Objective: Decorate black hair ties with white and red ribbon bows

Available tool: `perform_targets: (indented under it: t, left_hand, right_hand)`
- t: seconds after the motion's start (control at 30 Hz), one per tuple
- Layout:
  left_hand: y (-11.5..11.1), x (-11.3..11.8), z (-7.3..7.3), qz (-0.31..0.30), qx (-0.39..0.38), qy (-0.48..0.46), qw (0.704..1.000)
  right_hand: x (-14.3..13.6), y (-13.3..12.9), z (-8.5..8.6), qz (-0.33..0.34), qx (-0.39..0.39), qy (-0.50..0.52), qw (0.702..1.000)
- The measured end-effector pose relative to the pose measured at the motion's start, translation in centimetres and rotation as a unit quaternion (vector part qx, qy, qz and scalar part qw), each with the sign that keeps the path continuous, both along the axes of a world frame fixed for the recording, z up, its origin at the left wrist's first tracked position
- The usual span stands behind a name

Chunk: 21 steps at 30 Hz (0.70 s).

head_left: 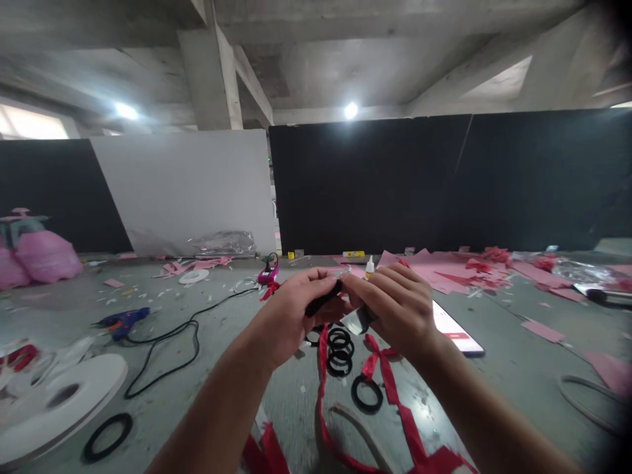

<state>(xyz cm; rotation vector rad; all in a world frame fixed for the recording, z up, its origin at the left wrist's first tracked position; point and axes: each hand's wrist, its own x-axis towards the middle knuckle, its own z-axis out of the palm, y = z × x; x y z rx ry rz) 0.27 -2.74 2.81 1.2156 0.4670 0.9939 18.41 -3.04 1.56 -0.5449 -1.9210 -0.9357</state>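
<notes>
Gripping a rounded black piece (323, 299), left hand (290, 308) curls.

The room is fairly dim, with two starry lamps (351, 110) and a washed-out window (32, 124) at far left. Glare whitens the table (296, 395) at lower right — the phone (454, 332) glows nearby. The left hand (293, 309) and right hand (405, 306) look slightly soft; wide-angle stretch pulls the reel (99, 378), and darkness eats the right corners.
</notes>
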Motion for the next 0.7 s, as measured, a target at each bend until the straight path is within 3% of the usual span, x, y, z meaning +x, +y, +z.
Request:
perform_targets:
  t: [0.17,0.27,0.37,0.5,0.6,0.7]
  left_hand:
    - [0.0,-0.7,0.8,-0.116,-0.176,-0.025,0.977]
    - [0.2,-0.8,0.7,-0.129,-0.197,-0.017,0.972]
    - [0.4,-0.6,0.2,-0.104,-0.137,0.003,0.985]
    - [0.5,-0.1,-0.4,0.020,0.016,0.023,0.999]
    - [0.4,0.1,-0.3,0.101,0.112,0.072,0.986]
    - [0.2,0.2,-0.1,0.185,0.212,0.129,0.951]
  right_hand:
    - [0.0,0.2,-0.3,0.012,0.014,0.001,1.000]
    - [0.1,0.2,-0.3,0.008,0.010,-0.009,1.000]
    - [0.2,0.1,-0.2,0.008,0.006,-0.012,1.000]
    - [0.2,0.1,-0.1,0.003,0.001,-0.005,1.000]
    - [-0.1,0.1,-0.2,0.026,-0.041,0.031,0.998]
    - [-0.6,0.1,-0.3,0.065,-0.139,0.114,0.982]
